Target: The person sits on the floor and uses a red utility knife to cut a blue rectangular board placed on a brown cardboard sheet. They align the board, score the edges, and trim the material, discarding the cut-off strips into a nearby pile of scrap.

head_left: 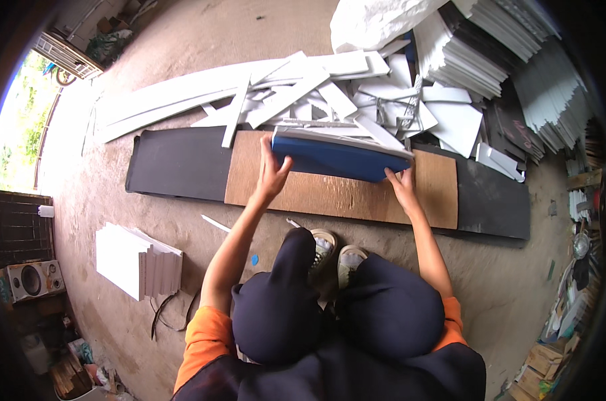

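Observation:
A rectangular board (336,157) with a blue face and a white edge is held up between my hands, tilted so the blue side faces me. My left hand (274,172) is closed on its left end, thumb on the blue face. On the right end, my right hand (402,188) grips it with the thumb near the lower corner; the fingers behind are partly hidden. Beneath is a brown wooden sheet (343,200), lying across a long dark grey slab (179,160).
White offcut strips (289,97) lie heaped beyond the slab, below a white sack (376,23). Stacked white sheets (460,60) stand at far right. A stack of white panels (122,260) stands on the floor at left, with a dark strap (157,321) beside it.

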A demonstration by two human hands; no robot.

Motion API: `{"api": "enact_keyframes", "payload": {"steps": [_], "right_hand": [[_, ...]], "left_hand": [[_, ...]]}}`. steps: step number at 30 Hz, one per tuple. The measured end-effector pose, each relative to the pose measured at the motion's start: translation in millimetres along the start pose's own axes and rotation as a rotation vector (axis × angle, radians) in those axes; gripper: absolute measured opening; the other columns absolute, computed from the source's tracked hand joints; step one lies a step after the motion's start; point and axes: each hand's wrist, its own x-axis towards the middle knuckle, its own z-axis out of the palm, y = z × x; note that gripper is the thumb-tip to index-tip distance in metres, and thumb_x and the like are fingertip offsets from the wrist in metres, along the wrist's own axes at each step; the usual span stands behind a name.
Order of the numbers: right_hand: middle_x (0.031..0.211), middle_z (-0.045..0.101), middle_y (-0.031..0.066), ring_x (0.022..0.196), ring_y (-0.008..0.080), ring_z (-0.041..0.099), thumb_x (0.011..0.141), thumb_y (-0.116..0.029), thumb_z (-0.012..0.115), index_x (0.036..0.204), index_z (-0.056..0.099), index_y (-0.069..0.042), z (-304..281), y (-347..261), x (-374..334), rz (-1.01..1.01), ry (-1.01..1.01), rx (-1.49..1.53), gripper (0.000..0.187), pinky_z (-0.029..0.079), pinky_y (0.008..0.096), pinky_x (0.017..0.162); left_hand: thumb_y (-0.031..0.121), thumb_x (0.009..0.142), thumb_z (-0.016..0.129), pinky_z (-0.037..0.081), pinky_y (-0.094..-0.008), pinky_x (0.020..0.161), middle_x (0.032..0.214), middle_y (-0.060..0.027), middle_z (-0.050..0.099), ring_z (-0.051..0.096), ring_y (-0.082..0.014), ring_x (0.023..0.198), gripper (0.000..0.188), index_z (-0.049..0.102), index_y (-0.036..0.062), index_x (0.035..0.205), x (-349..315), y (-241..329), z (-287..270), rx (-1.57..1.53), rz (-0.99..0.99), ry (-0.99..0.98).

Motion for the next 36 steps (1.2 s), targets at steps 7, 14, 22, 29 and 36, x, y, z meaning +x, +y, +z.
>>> {"api": "enact_keyframes", "payload": {"steps": [7,14,22,29,36], "right_hand": [[0.131,0.031,0.0123,0.121,0.0240,0.032,0.080,-0.024,0.062,0.130,0.026,-0.005,-37.0,-155.1,12.1,-0.133,-0.112,0.037,0.065,0.024,0.0378,0.103],[0.122,0.047,0.0102,0.116,0.0231,0.043,0.073,-0.011,0.067,0.123,0.037,-0.007,-3.9,-183.1,16.6,-0.393,-0.251,-0.143,0.059,0.034,0.0329,0.096],[0.099,0.057,0.0176,0.090,0.0251,0.057,0.073,-0.005,0.065,0.107,0.043,-0.005,14.1,-177.6,11.4,-0.184,-0.197,-0.092,0.041,0.044,0.0320,0.076],[0.096,0.056,0.0073,0.090,0.0146,0.052,0.075,-0.014,0.067,0.106,0.043,-0.006,-18.9,-167.9,44.7,-0.090,-0.273,0.202,0.039,0.042,0.0279,0.078],[0.098,0.054,0.0045,0.093,0.0134,0.051,0.076,-0.017,0.067,0.111,0.043,-0.007,-10.1,-130.5,84.8,0.462,-0.569,0.267,0.044,0.041,0.0291,0.078]], "left_hand": [[0.008,0.070,0.054,0.037,-0.0394,0.081,0.095,-0.0180,0.048,0.046,-0.0290,0.090,0.031,0.045,-0.0040,0.097,74.7,178.3,-3.8,0.814,0.525,-0.305],[0.011,0.072,0.051,0.037,-0.0358,0.077,0.093,-0.0128,0.048,0.046,-0.0258,0.088,0.027,0.047,-0.0014,0.096,45.4,163.5,26.9,0.898,0.744,-0.234],[0.021,0.069,0.060,0.032,-0.0431,0.092,0.105,-0.0150,0.046,0.042,-0.0283,0.103,0.049,0.043,-0.0008,0.109,37.6,159.8,15.6,0.870,0.612,-0.366],[0.027,0.074,0.060,0.015,-0.0480,0.103,0.128,-0.0233,0.024,0.024,-0.0341,0.121,0.078,0.015,-0.0004,0.132,19.7,112.9,-28.6,0.273,0.396,0.035],[-0.006,0.077,0.042,0.021,-0.0357,0.102,0.135,-0.0178,0.024,0.029,-0.0240,0.123,0.076,0.001,0.0112,0.138,-21.4,52.8,10.9,-0.454,-0.110,-0.339]]}}
